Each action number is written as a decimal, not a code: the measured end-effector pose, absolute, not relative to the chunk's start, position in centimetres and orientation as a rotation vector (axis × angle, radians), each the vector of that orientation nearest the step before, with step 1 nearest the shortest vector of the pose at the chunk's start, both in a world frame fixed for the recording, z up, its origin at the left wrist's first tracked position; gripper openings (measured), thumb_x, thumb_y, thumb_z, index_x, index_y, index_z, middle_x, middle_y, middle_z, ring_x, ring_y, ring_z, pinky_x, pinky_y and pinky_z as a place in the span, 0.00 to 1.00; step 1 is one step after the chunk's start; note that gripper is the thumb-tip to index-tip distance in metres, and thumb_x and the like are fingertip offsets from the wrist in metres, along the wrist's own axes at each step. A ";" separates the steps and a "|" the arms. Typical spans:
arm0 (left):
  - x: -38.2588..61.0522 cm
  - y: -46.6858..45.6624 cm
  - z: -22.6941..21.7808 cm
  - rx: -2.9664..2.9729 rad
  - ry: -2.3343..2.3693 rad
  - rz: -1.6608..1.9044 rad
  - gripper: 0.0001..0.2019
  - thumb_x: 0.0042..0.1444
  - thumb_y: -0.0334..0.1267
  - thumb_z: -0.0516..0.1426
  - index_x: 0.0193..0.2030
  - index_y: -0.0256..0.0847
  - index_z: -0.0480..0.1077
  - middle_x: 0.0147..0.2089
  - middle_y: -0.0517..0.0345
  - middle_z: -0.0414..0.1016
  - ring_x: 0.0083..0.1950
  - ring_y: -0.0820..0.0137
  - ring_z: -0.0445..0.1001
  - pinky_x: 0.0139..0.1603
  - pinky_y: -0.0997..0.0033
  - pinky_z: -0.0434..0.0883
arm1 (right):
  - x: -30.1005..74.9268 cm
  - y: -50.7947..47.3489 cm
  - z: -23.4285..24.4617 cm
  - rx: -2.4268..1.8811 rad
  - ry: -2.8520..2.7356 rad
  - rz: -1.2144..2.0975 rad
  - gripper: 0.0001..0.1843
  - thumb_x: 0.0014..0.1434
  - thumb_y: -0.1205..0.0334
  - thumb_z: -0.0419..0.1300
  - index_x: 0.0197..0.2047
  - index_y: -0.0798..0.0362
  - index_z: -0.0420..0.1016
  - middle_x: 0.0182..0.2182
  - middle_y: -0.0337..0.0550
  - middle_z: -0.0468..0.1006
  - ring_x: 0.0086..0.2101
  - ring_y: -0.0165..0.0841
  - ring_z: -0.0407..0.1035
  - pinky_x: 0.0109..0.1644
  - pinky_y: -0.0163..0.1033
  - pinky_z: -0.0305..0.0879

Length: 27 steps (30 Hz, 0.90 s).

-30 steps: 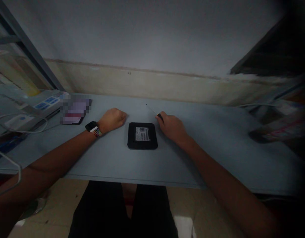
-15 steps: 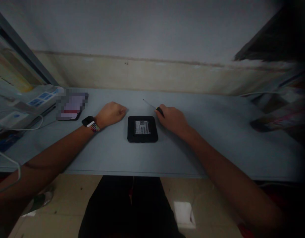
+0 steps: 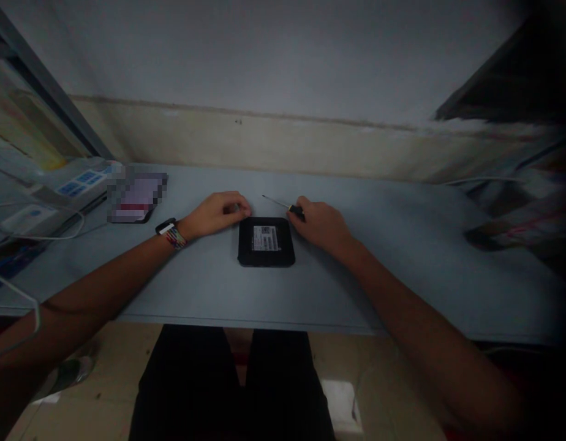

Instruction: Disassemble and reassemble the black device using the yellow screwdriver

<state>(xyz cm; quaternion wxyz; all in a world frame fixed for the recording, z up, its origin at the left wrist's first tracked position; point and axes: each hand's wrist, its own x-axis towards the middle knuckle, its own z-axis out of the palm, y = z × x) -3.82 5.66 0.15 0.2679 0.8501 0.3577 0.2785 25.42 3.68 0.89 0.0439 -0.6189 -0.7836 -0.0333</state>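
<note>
A flat black box [image 3: 266,256] with rounded corners lies on the table, a white printed label [image 3: 266,238] on its upper face. My left hand [image 3: 221,212] rests by the box's far left corner, fingers loosely curved, with a gap between thumb and fingers and nothing visible in it. Whether its fingertips touch the box I cannot tell. In my right hand [image 3: 322,223], just beyond the box's right side, is a screwdriver [image 3: 296,212] with a black and yellow handle. Its thin shaft points left and away, over the table behind the box.
A phone [image 3: 138,199], partly pixelated, lies at the left beside a power strip [image 3: 83,184] and white cables [image 3: 76,236]. Blurred items [image 3: 508,223] stand at the right end of the grey table [image 3: 209,294]. A wall [image 3: 283,141] closes off the back.
My left hand has uncurled from a fist and moved right, to the box's far left corner. My right hand keeps the screwdriver, its tip slightly lower in view.
</note>
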 end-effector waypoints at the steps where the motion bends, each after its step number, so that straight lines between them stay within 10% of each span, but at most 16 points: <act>1: -3.7 5.6 0.2 2.317 0.932 0.720 0.14 0.69 0.47 0.60 0.46 0.39 0.81 0.41 0.56 0.78 0.34 0.73 0.68 0.37 0.71 0.64 | 25.4 3.7 0.9 -1.893 -2.386 -0.095 0.20 0.75 0.46 0.52 0.53 0.52 0.76 0.44 0.59 0.87 0.39 0.49 0.81 0.35 0.43 0.53; 16: -3.7 4.9 0.9 2.325 0.754 0.518 0.16 0.64 0.49 0.67 0.49 0.39 0.81 0.43 0.55 0.80 0.35 0.73 0.70 0.37 0.71 0.65 | 26.9 4.9 0.9 -1.516 -1.910 0.547 0.09 0.59 0.59 0.64 0.38 0.47 0.66 0.26 0.36 0.74 0.27 0.33 0.66 0.32 0.38 0.57; 27: -2.9 4.0 1.1 2.309 0.684 0.448 0.14 0.62 0.48 0.68 0.45 0.39 0.80 0.38 0.58 0.79 0.36 0.72 0.71 0.37 0.72 0.64 | 25.8 3.9 2.1 -0.886 -1.246 0.997 0.21 0.58 0.41 0.75 0.34 0.48 0.75 0.17 0.28 0.67 0.16 0.23 0.56 0.18 0.31 0.51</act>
